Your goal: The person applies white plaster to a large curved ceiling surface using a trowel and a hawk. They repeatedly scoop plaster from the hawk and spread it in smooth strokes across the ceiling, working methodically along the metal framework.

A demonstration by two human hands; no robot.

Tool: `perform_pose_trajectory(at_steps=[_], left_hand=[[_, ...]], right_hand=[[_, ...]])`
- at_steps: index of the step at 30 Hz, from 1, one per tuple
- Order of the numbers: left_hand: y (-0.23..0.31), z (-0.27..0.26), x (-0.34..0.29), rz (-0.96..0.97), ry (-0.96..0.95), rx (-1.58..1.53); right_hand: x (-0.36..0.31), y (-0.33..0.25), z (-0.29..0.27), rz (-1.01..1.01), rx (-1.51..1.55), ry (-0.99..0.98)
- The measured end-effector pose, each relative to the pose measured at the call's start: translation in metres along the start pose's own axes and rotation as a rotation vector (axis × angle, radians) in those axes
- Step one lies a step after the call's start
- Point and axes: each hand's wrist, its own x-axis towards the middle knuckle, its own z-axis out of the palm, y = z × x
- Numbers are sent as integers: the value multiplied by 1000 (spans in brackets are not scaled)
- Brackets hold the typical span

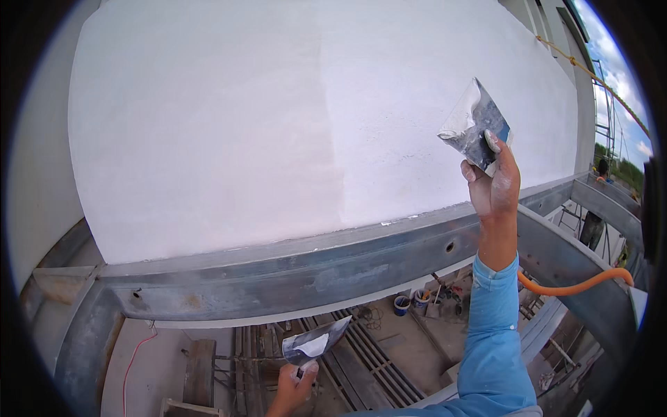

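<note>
My right hand (497, 186), dusted with white, is raised in front of the pale wall (208, 132). It grips a wide putty knife (478, 146) whose metal blade carries white putty toward its left corner. Whether the blade touches the wall, I cannot tell. Lower down, my left hand (293, 390) is closed round the handle of a second putty knife (335, 332), with a lump of white putty (311, 345) on its blade. The wall's right part looks whiter and slightly pitted; its left part is greyer, with a vertical boundary between them.
A grey steel beam (299, 274) runs along the wall's foot, with further beams (566, 254) at the right. An orange hose (580, 290) crosses there; a rope (590, 69) hangs above. Far below lie long metal bars (379, 365) and buckets (401, 304).
</note>
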Motion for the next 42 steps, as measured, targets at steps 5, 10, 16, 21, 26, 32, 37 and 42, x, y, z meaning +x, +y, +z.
perform_pose_trajectory(at_steps=[5, 10, 16, 21, 26, 32, 37, 42], left_hand=[[-3, 42, -4, 103, 228, 90], [-43, 61, -9, 0, 132, -6], [23, 72, 1, -56, 171, -105], [-5, 88, 34, 247, 321, 176], [-264, 130, 98, 157, 234, 876], [-279, 125, 101, 320, 248, 778], [-284, 109, 79, 243, 263, 821], [-152, 100, 78, 138, 229, 511]], right_hand=[[126, -30, -1, -85, -131, 1], [201, -61, -9, -144, -142, -72], [251, -69, 5, -201, -239, -123], [295, -93, 17, -206, -309, -191], [325, -95, 26, -265, -267, -169], [353, -102, 39, -439, -623, -242], [368, -91, 116, -890, -1472, -65], [384, -107, 177, -945, -1667, -62]])
